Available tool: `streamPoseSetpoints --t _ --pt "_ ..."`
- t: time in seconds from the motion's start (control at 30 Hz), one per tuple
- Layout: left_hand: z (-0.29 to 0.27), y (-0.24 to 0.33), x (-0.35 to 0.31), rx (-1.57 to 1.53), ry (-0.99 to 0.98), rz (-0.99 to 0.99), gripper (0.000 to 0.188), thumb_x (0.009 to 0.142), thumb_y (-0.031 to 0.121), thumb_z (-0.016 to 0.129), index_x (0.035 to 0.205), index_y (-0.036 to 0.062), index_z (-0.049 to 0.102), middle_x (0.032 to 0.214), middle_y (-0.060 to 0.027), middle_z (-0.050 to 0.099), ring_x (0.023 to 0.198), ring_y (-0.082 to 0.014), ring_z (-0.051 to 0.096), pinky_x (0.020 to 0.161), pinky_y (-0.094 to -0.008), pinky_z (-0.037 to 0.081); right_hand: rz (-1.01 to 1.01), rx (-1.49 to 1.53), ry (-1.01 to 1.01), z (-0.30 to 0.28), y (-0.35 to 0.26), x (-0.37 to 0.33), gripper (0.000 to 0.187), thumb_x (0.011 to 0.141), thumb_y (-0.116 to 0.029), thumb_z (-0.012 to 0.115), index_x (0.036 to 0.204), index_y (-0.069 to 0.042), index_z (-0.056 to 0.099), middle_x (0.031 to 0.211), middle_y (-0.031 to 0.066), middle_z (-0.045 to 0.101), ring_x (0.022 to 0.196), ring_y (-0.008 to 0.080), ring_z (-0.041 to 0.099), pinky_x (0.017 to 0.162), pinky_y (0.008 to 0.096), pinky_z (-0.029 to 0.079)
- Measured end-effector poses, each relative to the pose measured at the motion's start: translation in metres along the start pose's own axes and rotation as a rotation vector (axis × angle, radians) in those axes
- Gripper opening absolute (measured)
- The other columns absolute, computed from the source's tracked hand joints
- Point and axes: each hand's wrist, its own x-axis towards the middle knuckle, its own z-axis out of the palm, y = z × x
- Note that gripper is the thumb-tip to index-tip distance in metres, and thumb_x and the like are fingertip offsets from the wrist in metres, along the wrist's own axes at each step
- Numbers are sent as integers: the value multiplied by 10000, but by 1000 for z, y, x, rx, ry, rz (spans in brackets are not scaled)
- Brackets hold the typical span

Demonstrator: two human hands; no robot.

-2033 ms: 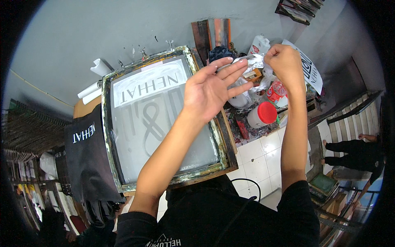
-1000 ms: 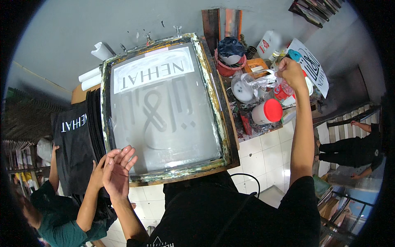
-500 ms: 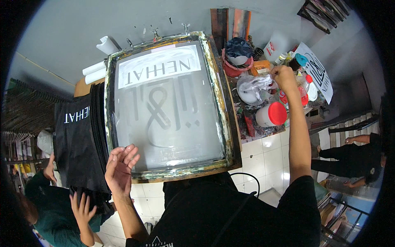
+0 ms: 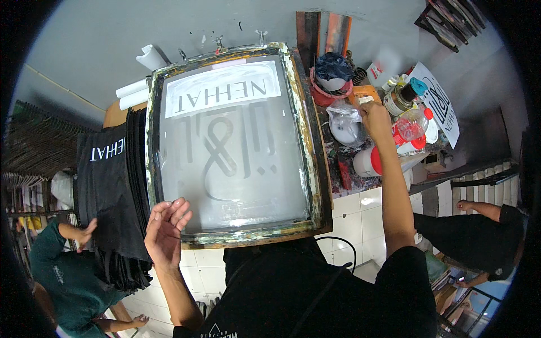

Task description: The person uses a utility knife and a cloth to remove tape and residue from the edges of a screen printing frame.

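A screen-printing frame (image 4: 248,236) lies before me, its grey mesh (image 4: 253,194) carrying large faint curved lettering. White paper (image 4: 265,70) with dark letters shows in the frame's far part. My left hand (image 4: 164,231) hovers at the near left corner, palm turned up, fingers apart and loosely bent, holding nothing. Off to the right, my right hand (image 4: 375,119) is closed, fingers curled in, beside a clear plastic bag (image 4: 344,112) over a round tub (image 4: 348,135). Whether it grips the bag or something else is hidden. A white jar with a red lid (image 4: 366,162) stands below that wrist.
Black printed fabric bags (image 4: 110,186) hang left of the frame, with a person in green (image 4: 70,276) beside them. Cans, bottles and a red bucket (image 4: 324,96) crowd the right-hand table. Another person in black (image 4: 473,236) is at the far right. White paper rolls (image 4: 132,96) lie far left.
My right hand has shifted left and slightly nearer, beside the plastic bag. The view has swung a little. My left hand keeps its pose. The person at left has lowered one hand.
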Motion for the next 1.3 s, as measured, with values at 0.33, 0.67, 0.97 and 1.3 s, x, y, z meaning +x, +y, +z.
streamPoseSetpoints --t 0.33,0.67,0.97,1.3 --pt "6 -3 4 -11 35 5 352 993 283 517 1200 8 587 1232 -236 647 1176 -337 639 1014 -447 522 37 171 63 42 50 -19 206 820 -84 621 973 -52 754 995 228 700 945 433 661 870 484 518" --pt "11 0 6 14 37 -4 359 984 280 522 1201 -1 572 1221 -240 650 1167 -337 645 1015 -441 524 140 279 -64 44 61 -11 157 701 -17 761 857 -34 754 771 143 730 739 258 714 727 359 551" --pt "12 -1 6 12 31 8 353 996 279 511 1203 -1 571 1227 -239 648 1166 -338 645 1016 -442 522 46 252 -240 41 63 14 185 647 -79 763 832 -66 767 839 184 720 863 355 701 807 436 540" --pt "13 0 6 18 23 14 355 990 284 517 1194 1 575 1221 -237 648 1167 -335 644 1021 -447 519 -54 123 -312 55 68 26 155 747 -88 661 853 -79 773 913 203 726 914 367 699 848 445 542"
